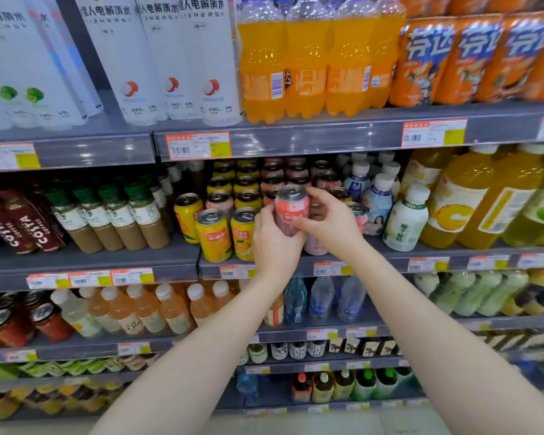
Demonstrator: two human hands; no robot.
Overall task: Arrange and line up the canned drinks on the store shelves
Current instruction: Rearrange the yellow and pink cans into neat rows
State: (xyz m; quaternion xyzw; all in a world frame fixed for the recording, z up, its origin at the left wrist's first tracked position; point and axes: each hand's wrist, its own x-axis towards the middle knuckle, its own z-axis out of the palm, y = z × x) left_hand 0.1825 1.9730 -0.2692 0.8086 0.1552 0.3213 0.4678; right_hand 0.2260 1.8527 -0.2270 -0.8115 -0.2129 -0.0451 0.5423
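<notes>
A shop aisle fills the view: grey shelves stacked with drinks, big white and orange bottles on top, juices and teas lower down, price tags (198, 146) clipped along each front edge. The work is on the middle shelf (107, 262), where rows of cans run from the front edge toward the back, between the coffee bottles (132, 221) on the left and a white bottle (405, 218) on the right.

The step in hand looks like placing or facing one can. A pink can (292, 206) is held upright, lifted above the front edge of that shelf, just right of the two front yellow cans (213, 235). Another pink can (314, 246) stands at the front edge right below it, partly hidden by the hands.

The left hand (272, 246) grips the pink can low on its left side, fingers (264, 216) wrapped round the body. The right hand (328, 226) holds the right side, with its thumb across the label and the other fingers curled behind near the rim. Both hands close narrowly on the can; neither is spread.

Next, I judge, the can needs turning so its label faces out. Then it has to be set down in line with the pink row, level with the yellow fronts, without knocking the close-packed neighbours.
</notes>
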